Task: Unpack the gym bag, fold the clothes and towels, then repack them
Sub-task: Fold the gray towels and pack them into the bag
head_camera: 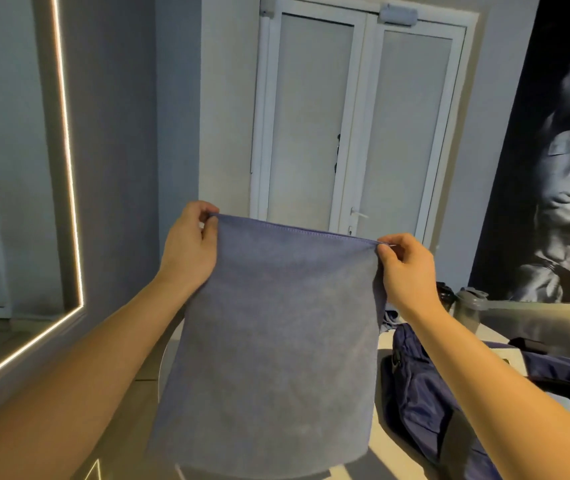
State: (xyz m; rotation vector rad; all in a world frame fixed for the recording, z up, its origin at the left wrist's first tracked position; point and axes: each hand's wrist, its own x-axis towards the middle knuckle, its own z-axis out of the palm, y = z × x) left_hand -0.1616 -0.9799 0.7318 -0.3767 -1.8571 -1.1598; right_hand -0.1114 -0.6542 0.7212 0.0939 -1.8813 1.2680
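Observation:
A blue-grey towel point(276, 341) hangs flat in front of me, held up in the air by its top edge. My left hand point(190, 244) pinches the top left corner between thumb and fingers. My right hand point(405, 268) pinches the top right corner. The towel's lower edge hangs just above a white table point(385, 344). A navy gym bag point(425, 403) lies open on the table at the lower right, partly behind my right forearm. A bit of dark blue cloth point(390, 318) shows behind the towel's right edge.
Two grey shaker bottles point(469, 306) stand at the back of the table. A white double door point(356, 126) is straight ahead. A mirror with a lit strip point(69, 168) covers the left wall. A dark wall mural point(560, 168) is on the right.

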